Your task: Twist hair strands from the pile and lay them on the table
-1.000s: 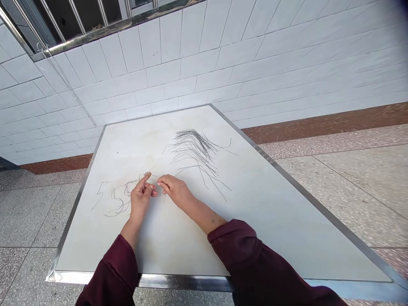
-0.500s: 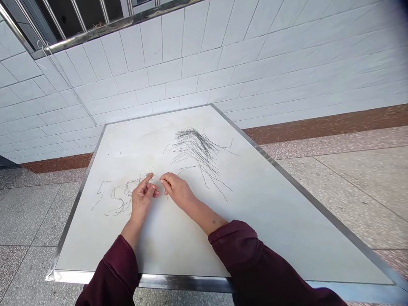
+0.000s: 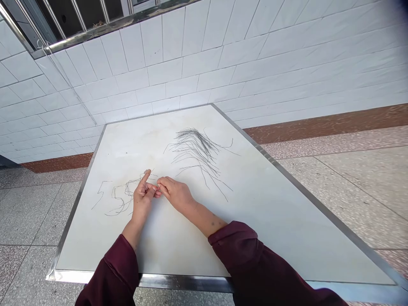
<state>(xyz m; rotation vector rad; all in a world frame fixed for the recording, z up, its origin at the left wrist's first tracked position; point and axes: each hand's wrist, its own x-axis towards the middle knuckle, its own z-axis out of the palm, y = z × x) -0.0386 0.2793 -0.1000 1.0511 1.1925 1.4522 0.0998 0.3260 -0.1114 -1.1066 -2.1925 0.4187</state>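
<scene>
Near the middle of the table, my left hand (image 3: 143,197) is closed in a pinch, its index finger pointing up and away. My right hand (image 3: 176,193) pinches right beside it, and the fingertips of the two hands meet. What lies between them looks like a thin dark wire, mostly hidden by the fingers. Left of my left hand lies a loose tangle of bent thin wires (image 3: 119,193), partly behind that hand. Beyond my right hand is a larger spread of similar dark wires (image 3: 197,144), densest at its far end, with several strays around it.
The white table (image 3: 270,229) has a metal edge on all sides. A tiny dark speck (image 3: 126,153) sits on its left part. Behind stands a white tiled wall (image 3: 191,68) with a barred window (image 3: 86,21). Speckled floor (image 3: 350,182) runs along both sides.
My right hand has moved slightly left, closing the small gap to my left hand, so the fingertips now meet. The dark speck has shifted a little right. The wire groups have stayed put.
</scene>
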